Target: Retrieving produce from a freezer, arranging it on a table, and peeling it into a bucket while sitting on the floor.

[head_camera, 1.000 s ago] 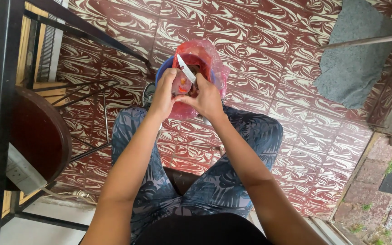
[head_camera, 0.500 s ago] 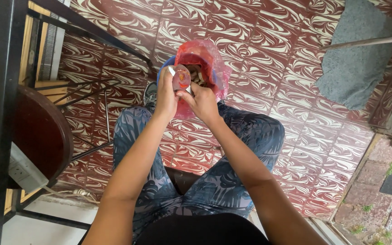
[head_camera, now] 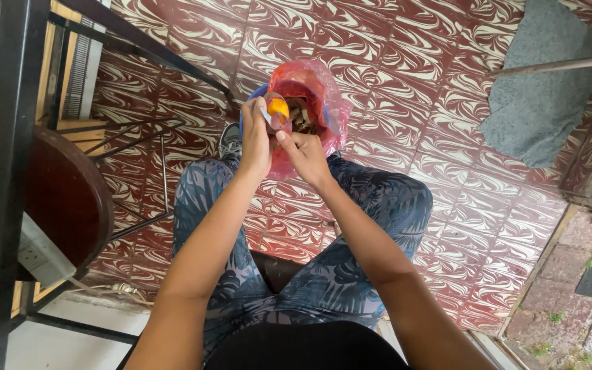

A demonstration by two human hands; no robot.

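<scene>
Left hand: my left hand point(head_camera: 256, 140) is curled shut round a small fruit point(head_camera: 277, 113), part reddish skin, part bare orange flesh.
Right hand: my right hand point(head_camera: 304, 156) is closed, thumb tip pressed to the fruit's lower edge; a thin pale blade point(head_camera: 266, 118) shows between the hands, and I cannot tell which one grips it.
Fruit: held up between both hands, right over the bin.
Bin: a blue bin point(head_camera: 247, 113) lined with a red bag point(head_camera: 323, 96) stands on the floor just past my knees; brownish peelings lie inside.
Floor: red and cream swirl tiles point(head_camera: 405, 62).
Left side: a round dark stool point(head_camera: 63, 199) near my left leg.
Upper right: a grey mat point(head_camera: 543, 103), well apart from the bin.
</scene>
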